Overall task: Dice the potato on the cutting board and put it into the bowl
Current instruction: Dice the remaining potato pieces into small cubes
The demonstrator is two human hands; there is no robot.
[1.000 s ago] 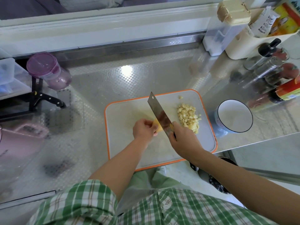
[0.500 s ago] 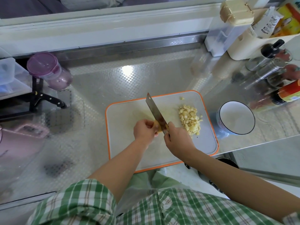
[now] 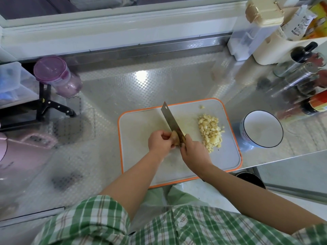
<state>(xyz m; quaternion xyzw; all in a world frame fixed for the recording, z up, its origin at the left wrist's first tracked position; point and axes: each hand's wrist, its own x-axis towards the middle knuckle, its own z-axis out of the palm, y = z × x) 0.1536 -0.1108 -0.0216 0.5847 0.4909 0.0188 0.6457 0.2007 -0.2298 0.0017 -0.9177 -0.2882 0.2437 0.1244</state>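
Observation:
A grey cutting board [image 3: 141, 124] with an orange rim lies on the steel counter. My left hand [image 3: 160, 143] pinches a small remaining piece of potato [image 3: 174, 136] near the board's middle. My right hand [image 3: 193, 152] grips the handle of a cleaver [image 3: 170, 121], whose blade rests against the potato piece, edge down. A heap of diced potato [image 3: 211, 132] sits on the right part of the board, with a stray bit [image 3: 202, 107] near the far edge. The white bowl [image 3: 261, 129] with a dark rim stands empty just right of the board.
Bottles, shakers and a cream holder [image 3: 297, 55] crowd the back right corner. A purple-lidded jar [image 3: 58, 76] and a black-handled knife [image 3: 56, 106] are at the left, beside a pink container [image 3: 19, 152]. The counter's front edge runs just below the board.
The cleaver has shifted left toward my left hand and come down onto the potato piece. My right hand moved in closer to my left hand.

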